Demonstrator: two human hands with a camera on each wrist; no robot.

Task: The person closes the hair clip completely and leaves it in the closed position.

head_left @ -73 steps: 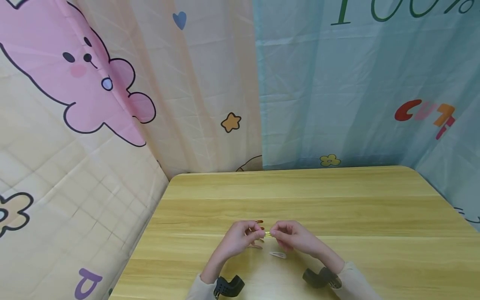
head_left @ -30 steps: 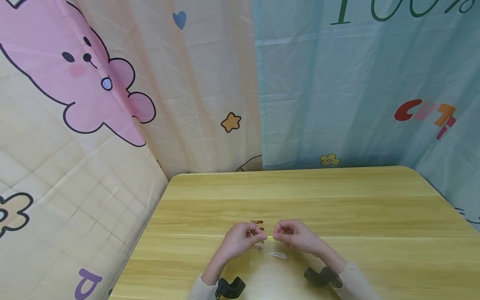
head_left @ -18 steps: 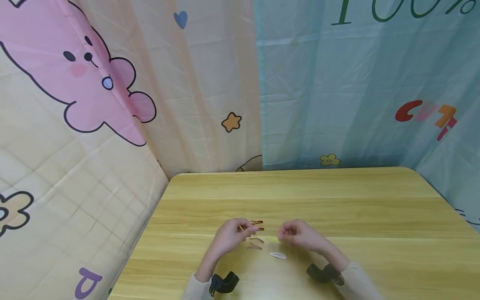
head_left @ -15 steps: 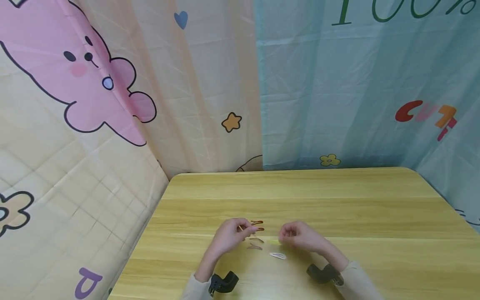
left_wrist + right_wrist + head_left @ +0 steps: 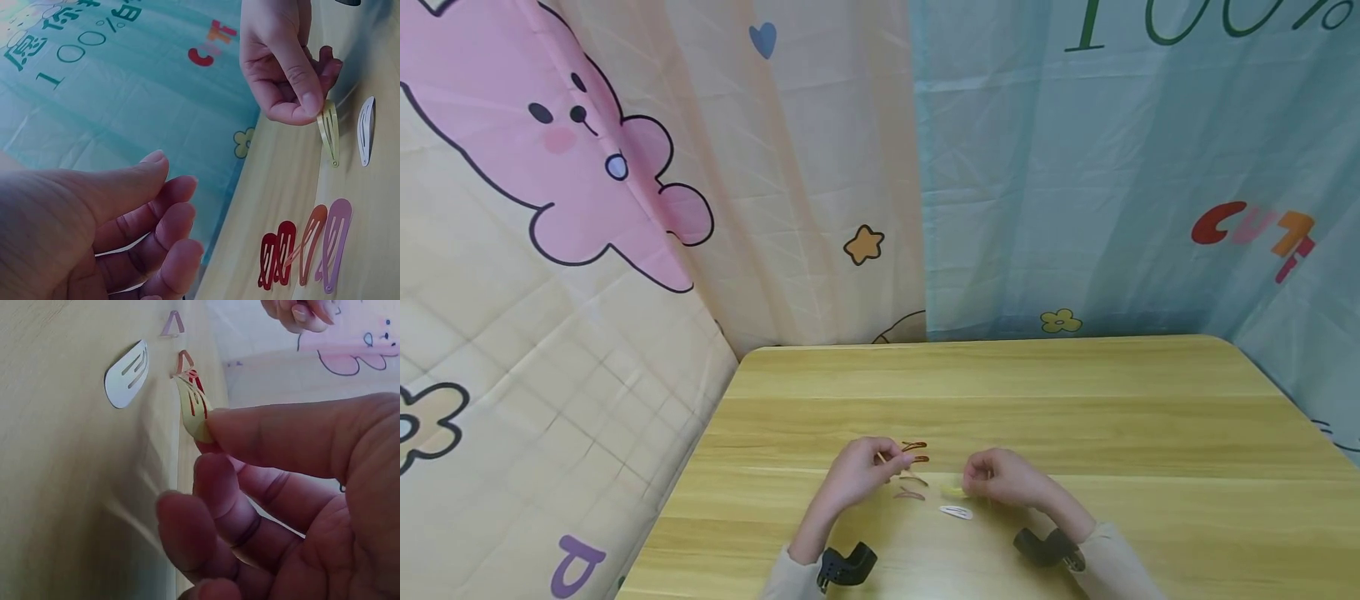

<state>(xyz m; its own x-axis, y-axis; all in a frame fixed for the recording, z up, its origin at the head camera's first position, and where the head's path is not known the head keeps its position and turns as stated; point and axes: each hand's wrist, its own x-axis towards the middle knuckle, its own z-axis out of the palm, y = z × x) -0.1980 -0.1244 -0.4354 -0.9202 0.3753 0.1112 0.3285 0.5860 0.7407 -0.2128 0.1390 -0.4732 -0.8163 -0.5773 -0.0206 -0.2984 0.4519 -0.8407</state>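
My right hand [image 5: 1007, 477] pinches a yellow snap hair clip [image 5: 329, 134] between thumb and forefinger at its wide end. The clip hangs low over the table, beside a white hair clip [image 5: 956, 512] that lies flat. In the left wrist view my left hand [image 5: 125, 231] has loosely bent fingers with nothing between them. It hovers left of a row of spread hair clips: two dark red ones [image 5: 285, 253], an orange one [image 5: 312, 244] and a purple one [image 5: 338, 244]. In the head view its fingertips overlap the red clips.
A wood-grain table [image 5: 1075, 408] carries the clips near the person. Printed curtains [image 5: 805, 167] hang behind it and at its sides. A dark camera mount [image 5: 847, 567] is strapped to each wrist.
Both hands were together at the yellow hair clip. My left hand has let go and drawn back left; my right hand has carried the clip right and nearer the body, towards the white one.
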